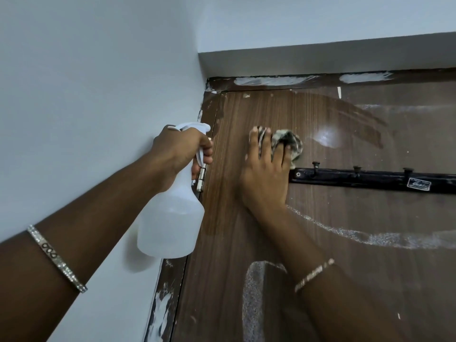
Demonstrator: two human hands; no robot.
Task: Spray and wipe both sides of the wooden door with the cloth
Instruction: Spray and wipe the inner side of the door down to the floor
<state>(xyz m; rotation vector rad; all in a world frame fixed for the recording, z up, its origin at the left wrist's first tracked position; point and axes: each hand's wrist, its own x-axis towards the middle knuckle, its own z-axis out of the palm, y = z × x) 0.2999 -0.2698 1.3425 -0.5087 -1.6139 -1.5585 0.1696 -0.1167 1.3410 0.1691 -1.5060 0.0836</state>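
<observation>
Streaked brown door (320, 218) meets a pale wall (86, 95) at nine o'clock. Right hand (265, 178), fingers (254, 146) spread, presses the half-hidden cloth (288, 141) on it; left hand (180, 154) grips the bottle (170, 218). Hook rail (370, 180) cut off at three o'clock.

Bunched cloth (290, 141) on streaked door (345, 218), perhaps wet.

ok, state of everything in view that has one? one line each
wooden door: looks shut, white streaks
hook rail: mounted, hooks bare
cloth: bunched against wooden door
right hand: flat, presses cloth
spray bottle: upright, held clear
left hand: grips spray bottle, finger on trigger
</observation>
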